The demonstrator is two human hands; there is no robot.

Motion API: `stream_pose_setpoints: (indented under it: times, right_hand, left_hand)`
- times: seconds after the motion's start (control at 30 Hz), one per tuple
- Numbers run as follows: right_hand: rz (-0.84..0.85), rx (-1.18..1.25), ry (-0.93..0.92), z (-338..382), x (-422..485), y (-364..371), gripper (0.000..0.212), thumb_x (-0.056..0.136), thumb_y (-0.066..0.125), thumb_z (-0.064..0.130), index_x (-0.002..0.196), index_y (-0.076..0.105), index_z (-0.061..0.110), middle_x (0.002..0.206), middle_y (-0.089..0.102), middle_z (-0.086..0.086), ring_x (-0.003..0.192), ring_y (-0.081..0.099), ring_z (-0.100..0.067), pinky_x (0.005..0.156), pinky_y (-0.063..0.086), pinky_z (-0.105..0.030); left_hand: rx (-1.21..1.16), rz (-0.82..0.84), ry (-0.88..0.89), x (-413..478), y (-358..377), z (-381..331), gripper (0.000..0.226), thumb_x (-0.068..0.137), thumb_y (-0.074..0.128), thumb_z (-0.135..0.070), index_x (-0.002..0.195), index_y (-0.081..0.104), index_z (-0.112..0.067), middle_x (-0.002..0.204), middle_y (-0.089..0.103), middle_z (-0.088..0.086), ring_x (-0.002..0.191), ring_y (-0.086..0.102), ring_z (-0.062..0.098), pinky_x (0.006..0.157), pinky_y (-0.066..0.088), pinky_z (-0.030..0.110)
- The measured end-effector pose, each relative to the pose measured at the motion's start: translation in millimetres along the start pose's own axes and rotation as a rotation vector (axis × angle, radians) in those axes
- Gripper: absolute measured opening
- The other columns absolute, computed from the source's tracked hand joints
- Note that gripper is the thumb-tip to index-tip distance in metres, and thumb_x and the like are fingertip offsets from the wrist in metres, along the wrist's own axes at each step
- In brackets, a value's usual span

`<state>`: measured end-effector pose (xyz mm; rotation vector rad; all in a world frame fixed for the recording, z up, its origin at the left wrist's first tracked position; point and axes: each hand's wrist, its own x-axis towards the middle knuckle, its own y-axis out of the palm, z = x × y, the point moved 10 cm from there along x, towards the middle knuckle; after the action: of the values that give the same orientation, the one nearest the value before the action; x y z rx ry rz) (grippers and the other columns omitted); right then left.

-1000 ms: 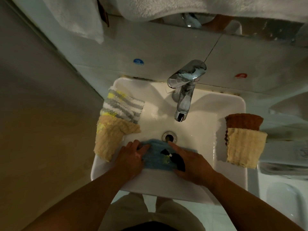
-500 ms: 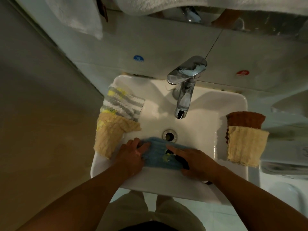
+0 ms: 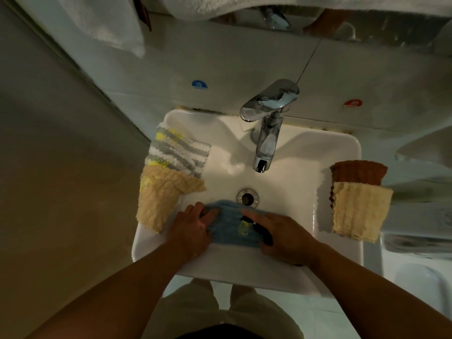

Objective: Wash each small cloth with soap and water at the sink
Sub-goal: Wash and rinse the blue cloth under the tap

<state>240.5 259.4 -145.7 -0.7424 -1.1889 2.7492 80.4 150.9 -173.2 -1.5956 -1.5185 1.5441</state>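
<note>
A blue cloth (image 3: 227, 226) lies in the white sink (image 3: 244, 267), against the front wall of the basin just below the drain (image 3: 247, 198). A yellow soap smear (image 3: 243, 227) sits on it. My left hand (image 3: 193, 226) presses flat on the cloth's left edge. My right hand (image 3: 286, 236) holds a small black object (image 3: 265, 234) against the cloth's right part, index finger stretched out over the fabric. No water runs from the chrome faucet (image 3: 266, 133).
On the sink's left rim lie a grey, white and yellow striped cloth (image 3: 178, 152) and a beige cloth (image 3: 161, 194). On the right rim lie a brown cloth (image 3: 358, 172) and another beige cloth (image 3: 359, 211). A white towel (image 3: 117, 23) hangs above; a wall stands close on the left.
My right hand has slid a little over the blue cloth with the black object. My left hand has stayed pressed on the cloth's left edge.
</note>
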Motion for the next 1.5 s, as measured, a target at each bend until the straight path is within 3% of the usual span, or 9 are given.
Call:
stream_pose_setpoints:
  times: [0.27, 0.5, 0.73, 0.87, 1.03, 1.13, 1.23, 1.4, 1.5]
  right_hand:
    - [-0.047, 0.057, 0.016, -4.2, 2.3, -1.2, 0.076, 0.084, 0.073, 0.033, 0.148, 0.033, 0.04, 0.139, 0.052, 0.005, 0.113, 0.051, -0.007, 0.097, 0.047, -0.017]
    - [-0.039, 0.053, 0.016, -4.9, 0.0, -2.4, 0.076, 0.085, 0.072, 0.034, 0.15, 0.032, 0.04, 0.138, 0.052, 0.005, 0.108, 0.046, -0.003, 0.087, 0.034, -0.003]
    - [-0.002, 0.115, 0.032, -2.8, -4.8, -5.2, 0.095, 0.083, 0.075, 0.031, 0.155, 0.014, 0.045, 0.135, 0.052, 0.005, 0.114, 0.053, -0.012, 0.099, 0.048, -0.023]
    - [-0.278, 0.243, 0.154, -14.2, -11.1, -57.4, 0.09, 0.08, 0.082, 0.032, 0.15, 0.028, 0.046, 0.126, 0.059, 0.008, 0.109, 0.059, -0.01, 0.095, 0.052, -0.026]
    - [-0.694, 0.274, 0.229, -37.7, -3.3, -130.5, 0.081, 0.068, 0.093, 0.026, 0.137, 0.051, 0.02, 0.12, 0.054, 0.009, 0.108, 0.053, -0.007, 0.093, 0.043, -0.012]
    - [-0.852, 0.388, 0.327, -52.8, 1.2, -143.6, 0.064, 0.07, 0.092, 0.022, 0.12, 0.052, 0.029, 0.119, 0.059, 0.001, 0.107, 0.057, -0.014, 0.091, 0.051, -0.026]
    - [-0.893, 0.42, 0.394, -61.1, 1.7, -140.8, 0.055, 0.073, 0.09, 0.021, 0.11, 0.051, 0.03, 0.116, 0.058, 0.0, 0.106, 0.058, -0.017, 0.089, 0.051, -0.028]
    - [-0.924, 0.35, 0.493, -69.3, -19.8, -117.5, 0.062, 0.075, 0.089, 0.024, 0.127, 0.057, 0.014, 0.12, 0.053, 0.006, 0.112, 0.049, -0.01, 0.092, 0.031, -0.001]
    - [-0.959, 0.374, 0.573, -81.3, -29.5, -99.4, 0.074, 0.077, 0.084, 0.041, 0.138, 0.05, 0.021, 0.129, 0.058, 0.003, 0.12, 0.053, -0.013, 0.106, 0.045, -0.028]
  left_hand:
    - [-0.011, -0.02, -0.002, -0.4, 1.8, 1.4, 0.062, 0.084, 0.064, -0.038, 0.143, 0.05, -0.028, 0.126, 0.053, 0.008, 0.105, 0.056, 0.03, 0.086, 0.052, 0.045]
    - [-0.035, -0.014, 0.003, -1.2, 2.3, 0.5, 0.062, 0.091, 0.059, -0.039, 0.15, 0.042, -0.029, 0.136, 0.048, 0.009, 0.115, 0.051, 0.029, 0.096, 0.048, 0.045]
    - [-0.02, -0.021, 0.0, -1.5, 2.7, 2.6, 0.061, 0.086, 0.065, -0.037, 0.145, 0.049, -0.028, 0.128, 0.053, 0.009, 0.107, 0.056, 0.031, 0.088, 0.052, 0.046]
    - [-0.038, -0.007, -0.001, -2.2, 4.2, 2.7, 0.061, 0.087, 0.058, -0.039, 0.147, 0.046, -0.029, 0.131, 0.051, 0.008, 0.11, 0.054, 0.031, 0.092, 0.05, 0.046]
    - [-0.041, 0.003, -0.003, -1.7, 6.7, 3.5, 0.061, 0.092, 0.055, -0.04, 0.151, 0.039, -0.033, 0.139, 0.046, 0.007, 0.12, 0.05, 0.028, 0.102, 0.046, 0.045]
    - [-0.022, 0.002, 0.018, -1.6, 3.9, 1.4, 0.06, 0.092, 0.054, -0.041, 0.15, 0.042, -0.031, 0.136, 0.049, 0.008, 0.115, 0.054, 0.03, 0.097, 0.05, 0.045]
    - [-0.024, 0.007, 0.017, -2.2, 3.4, 3.6, 0.059, 0.089, 0.051, -0.043, 0.146, 0.046, -0.031, 0.131, 0.053, 0.008, 0.108, 0.057, 0.029, 0.09, 0.054, 0.046]
    - [-0.069, -0.007, 0.035, -3.7, 0.9, 4.4, 0.058, 0.083, 0.054, -0.041, 0.141, 0.048, -0.033, 0.123, 0.056, 0.008, 0.098, 0.06, 0.028, 0.081, 0.057, 0.045]
    - [-0.068, -0.033, 0.044, -3.7, -1.9, 4.1, 0.057, 0.083, 0.049, -0.043, 0.14, 0.046, -0.034, 0.119, 0.057, 0.007, 0.094, 0.061, 0.028, 0.077, 0.058, 0.044]
